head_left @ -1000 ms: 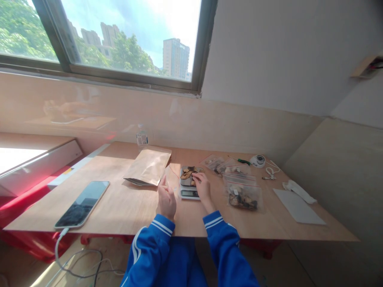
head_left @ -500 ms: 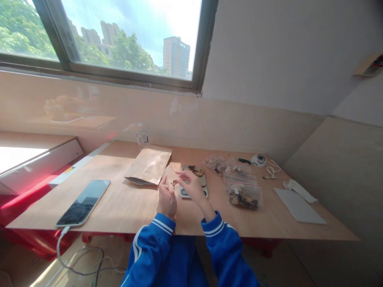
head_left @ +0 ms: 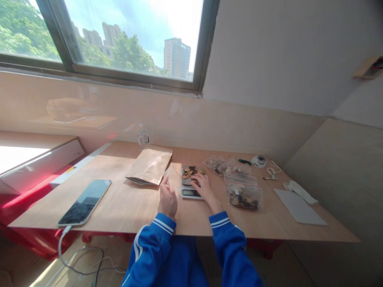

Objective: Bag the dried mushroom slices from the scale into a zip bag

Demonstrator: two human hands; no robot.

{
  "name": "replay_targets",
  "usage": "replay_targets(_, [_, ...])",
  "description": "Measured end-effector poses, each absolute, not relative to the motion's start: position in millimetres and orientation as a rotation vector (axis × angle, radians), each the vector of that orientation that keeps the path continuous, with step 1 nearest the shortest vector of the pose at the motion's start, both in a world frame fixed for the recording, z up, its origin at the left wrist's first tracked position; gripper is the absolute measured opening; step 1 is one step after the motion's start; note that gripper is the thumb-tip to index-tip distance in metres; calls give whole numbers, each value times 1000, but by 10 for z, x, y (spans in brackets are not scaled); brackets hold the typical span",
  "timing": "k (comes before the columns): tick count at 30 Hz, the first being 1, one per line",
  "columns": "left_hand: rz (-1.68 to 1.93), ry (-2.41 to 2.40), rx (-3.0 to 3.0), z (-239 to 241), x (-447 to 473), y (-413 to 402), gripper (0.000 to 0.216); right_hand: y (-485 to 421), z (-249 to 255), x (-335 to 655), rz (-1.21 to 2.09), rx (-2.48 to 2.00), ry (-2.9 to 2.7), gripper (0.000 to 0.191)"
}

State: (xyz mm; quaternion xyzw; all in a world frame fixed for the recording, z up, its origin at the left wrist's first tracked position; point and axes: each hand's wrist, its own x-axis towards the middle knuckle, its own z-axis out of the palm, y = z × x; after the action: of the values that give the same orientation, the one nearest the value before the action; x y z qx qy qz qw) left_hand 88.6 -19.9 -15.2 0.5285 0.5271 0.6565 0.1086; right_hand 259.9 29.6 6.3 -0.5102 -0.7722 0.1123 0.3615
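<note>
My left hand [head_left: 168, 200] is closed round a small clear zip bag [head_left: 170, 175], held upright beside the scale. My right hand [head_left: 204, 187] reaches over the digital kitchen scale [head_left: 186, 194], its fingers bent and a little apart at the near edge of a pile of brown dried slices [head_left: 189, 172]. These slices lie on the scale's plate. No slice shows clearly between my right fingertips. Part of the scale's display is covered by my right hand.
Left of the scale lies a kraft paper pouch [head_left: 151, 165], with a bottle [head_left: 143, 136] behind it. A phone [head_left: 85, 202] is at the left. To the right are zip bags [head_left: 243, 195] of dried pieces, a screwdriver [head_left: 245, 161], a white camera [head_left: 259, 160] and white paper [head_left: 299, 207].
My right hand has moved from the bag's mouth, right and onto the scale's dried slices. More of the scale's display now shows. My left hand stays in place with the bag.
</note>
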Motion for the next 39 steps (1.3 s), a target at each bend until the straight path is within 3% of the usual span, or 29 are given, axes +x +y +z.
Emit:
replay_targets(17, [1901, 1563, 1531, -159, 887, -198, 13, 234, 143, 2559, 587, -1145, -1794, 15])
replay_targets(28, [1913, 1508, 1563, -179, 880, -193, 15, 5, 667, 1889, 858, -1064, -1476, 20])
replay_targets(31, [1956, 1463, 1556, -165, 887, -212, 15, 4, 667, 1822, 749, -1067, -1606, 22])
replay_targets(34, [2031, 1437, 1557, -148, 897, -228, 15, 91, 573, 1986, 425, -1120, -1571, 24])
replay_targets(39, [2033, 1428, 1543, -141, 910, -217, 16, 423, 164, 2515, 145, -1283, -1601, 28])
